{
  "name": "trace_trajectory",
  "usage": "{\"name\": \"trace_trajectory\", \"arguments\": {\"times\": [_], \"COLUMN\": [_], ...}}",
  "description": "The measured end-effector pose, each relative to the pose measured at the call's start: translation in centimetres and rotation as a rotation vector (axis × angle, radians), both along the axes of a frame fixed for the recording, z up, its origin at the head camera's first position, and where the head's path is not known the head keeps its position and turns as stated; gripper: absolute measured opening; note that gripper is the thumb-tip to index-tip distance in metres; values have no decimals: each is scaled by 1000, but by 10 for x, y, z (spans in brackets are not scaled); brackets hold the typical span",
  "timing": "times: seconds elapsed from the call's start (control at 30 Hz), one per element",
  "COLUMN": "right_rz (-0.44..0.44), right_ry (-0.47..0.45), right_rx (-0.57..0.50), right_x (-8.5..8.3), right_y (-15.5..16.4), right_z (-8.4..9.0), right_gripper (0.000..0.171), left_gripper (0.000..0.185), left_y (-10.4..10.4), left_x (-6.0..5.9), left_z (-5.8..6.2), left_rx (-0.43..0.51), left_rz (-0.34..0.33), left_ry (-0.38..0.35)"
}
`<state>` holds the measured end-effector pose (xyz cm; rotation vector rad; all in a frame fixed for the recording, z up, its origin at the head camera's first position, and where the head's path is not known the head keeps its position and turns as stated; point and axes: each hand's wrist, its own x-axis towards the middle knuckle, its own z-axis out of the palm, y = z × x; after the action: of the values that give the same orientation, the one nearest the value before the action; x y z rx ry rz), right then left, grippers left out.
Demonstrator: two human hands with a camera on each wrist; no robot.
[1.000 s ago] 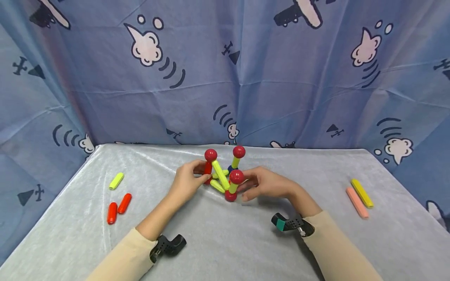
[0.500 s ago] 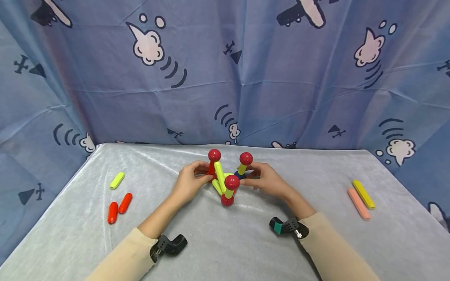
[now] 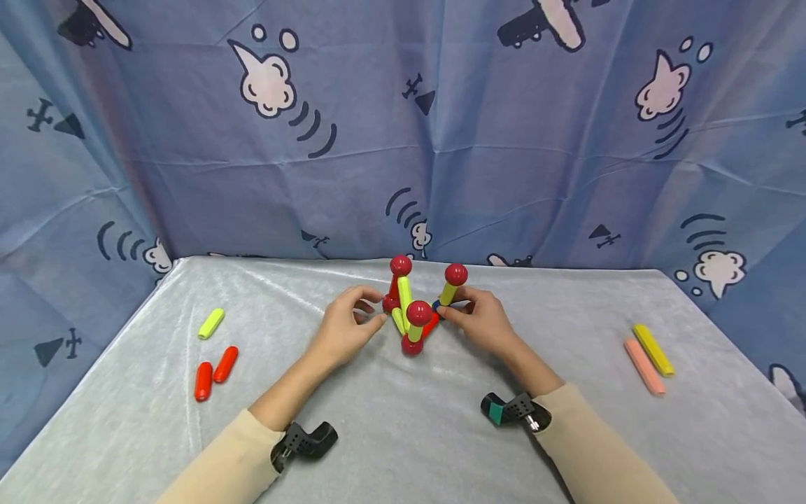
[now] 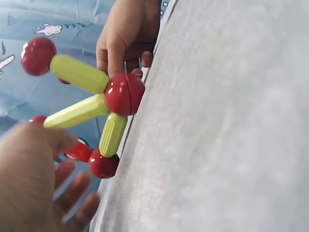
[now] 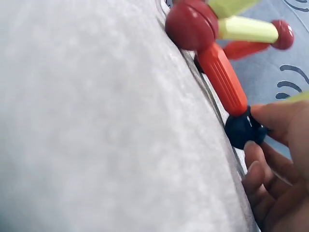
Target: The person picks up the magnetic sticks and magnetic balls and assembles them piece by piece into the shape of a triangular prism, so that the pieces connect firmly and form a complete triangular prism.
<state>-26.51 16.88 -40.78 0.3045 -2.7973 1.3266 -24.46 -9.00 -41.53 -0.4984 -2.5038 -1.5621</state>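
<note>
- A partly built rod-and-ball frame (image 3: 417,308) is steadied: blue ball (image 5: 244,130) pinched by right hand (image 3: 481,322), left hand (image 3: 343,329) loosely spread alongside.
- Loose rods (image 3: 214,364) are left unused.

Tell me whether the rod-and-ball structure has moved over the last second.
Yes. The rod-and-ball structure has shifted away from the person, toward the table's far edge, and slightly right; its top ball now sits closer to the curtain line.
</note>
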Motion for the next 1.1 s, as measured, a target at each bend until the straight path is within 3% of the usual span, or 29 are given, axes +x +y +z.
{"name": "trace_trajectory", "arguments": {"times": [0.17,0.33,0.5,0.6,0.83,1.1], "right_rz": [-61,-20,21,29,25,25], "right_ry": [-6,17,68,82,69,44], "right_rx": [-25,-23,-2,9,11,16], "right_x": [1,1,2,2,3,2], "right_y": [1,1,0,-1,-1,1], "right_z": [-2,-2,-3,-4,-4,-5], "right_gripper": [30,30,28,28,31,33], "left_gripper": [49,50,35,37,44,33], "left_y": [9,19,18,16,14,16], "left_x": [9,15,13,12,11,11], "left_z": [5,5,2,0,-1,-5], "left_rx": [-79,-186,-117,-90,-124,0], "left_rz": [-125,-49,-19,-39,-100,-72], "left_ry": [-39,-1,-17,-17,33,-34]}}
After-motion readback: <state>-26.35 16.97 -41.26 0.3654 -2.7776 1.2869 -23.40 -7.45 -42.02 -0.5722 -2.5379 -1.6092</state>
